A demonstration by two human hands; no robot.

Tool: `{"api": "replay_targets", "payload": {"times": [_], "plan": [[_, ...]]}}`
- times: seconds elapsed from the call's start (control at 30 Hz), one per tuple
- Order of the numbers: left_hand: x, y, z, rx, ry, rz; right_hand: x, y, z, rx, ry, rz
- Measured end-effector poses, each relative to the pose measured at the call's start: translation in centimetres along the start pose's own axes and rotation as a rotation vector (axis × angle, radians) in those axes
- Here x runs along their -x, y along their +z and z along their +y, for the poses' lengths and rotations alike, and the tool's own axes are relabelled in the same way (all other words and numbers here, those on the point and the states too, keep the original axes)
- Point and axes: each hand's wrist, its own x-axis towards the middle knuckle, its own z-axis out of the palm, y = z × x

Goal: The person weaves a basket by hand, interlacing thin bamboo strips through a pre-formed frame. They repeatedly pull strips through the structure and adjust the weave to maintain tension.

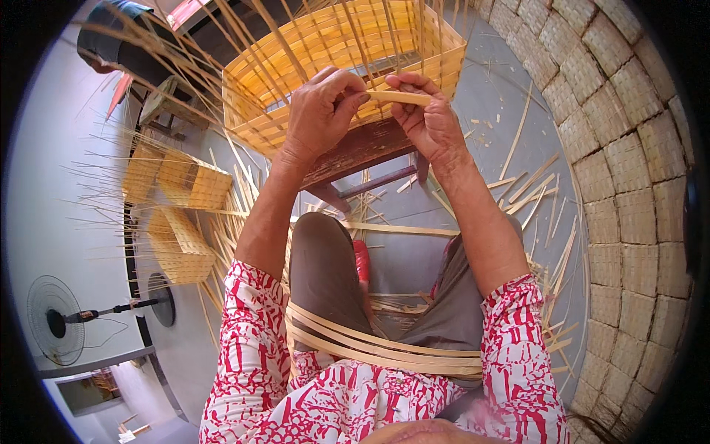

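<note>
Between my two hands a short stretch of pale bamboo strip (399, 97) shows, lying roughly level. My left hand (323, 111) pinches its left end between thumb and fingers. At the other end my right hand (425, 115) is closed on it, fingers curled. Right behind both hands stands a yellow woven basket (259, 122) with long upright stakes (277, 37) rising from its rim. It rests on a dark red wooden bench (362, 152). Several loose bamboo strips (384, 355) lie across my lap.
Several part-woven baskets (181, 244) with long loose stakes stand on the left. Strips and offcuts (532, 192) litter the grey floor on the right, beside a wall of stacked woven pieces (621, 163). A fan (55, 318) is at lower left; another person (122, 44) bends at upper left.
</note>
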Motion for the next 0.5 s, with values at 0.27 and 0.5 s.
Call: {"api": "replay_targets", "payload": {"times": [0.27, 0.5], "plan": [[-0.4, -0.7, -1.0, 0.135, -0.036, -0.066, 0.8, 4.0, -1.3, 0.805, -0.286, -0.279], [-0.7, -0.5, -2.3, 0.29, -0.034, -0.095, -0.3, 2.6, -0.8, 1.008, -0.625, -0.37]]}}
